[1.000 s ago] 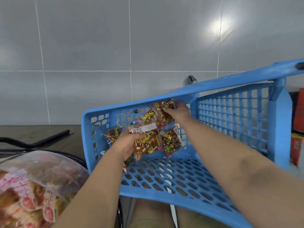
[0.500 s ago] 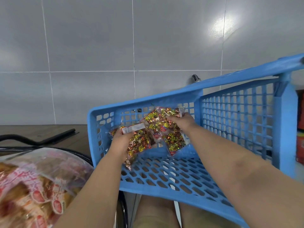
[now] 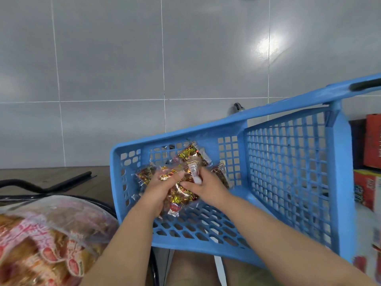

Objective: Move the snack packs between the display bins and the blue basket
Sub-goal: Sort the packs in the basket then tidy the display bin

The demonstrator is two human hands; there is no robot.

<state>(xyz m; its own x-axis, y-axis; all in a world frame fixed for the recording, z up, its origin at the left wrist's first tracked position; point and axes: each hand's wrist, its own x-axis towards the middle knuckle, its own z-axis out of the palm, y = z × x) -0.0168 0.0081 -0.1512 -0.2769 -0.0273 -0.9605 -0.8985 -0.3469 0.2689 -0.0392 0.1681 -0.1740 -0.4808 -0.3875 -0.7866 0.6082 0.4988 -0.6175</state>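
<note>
The left hand (image 3: 159, 191) curls its fingers round the snack packs (image 3: 190, 154) and the right hand (image 3: 208, 187) pinches them from the other side, low inside the tilted blue basket (image 3: 288, 162) — the gathering step, I think — so the next move probably needs a firm lift over the rim.

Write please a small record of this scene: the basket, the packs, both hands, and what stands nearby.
basket: blue basket, tilted, its opening facing the person
packs: snack packs bunched together inside the basket
left hand: grips the packs from the left
right hand: grips the packs from the right
nearby: clear bag of snacks at lower left; red boxes at right
</note>
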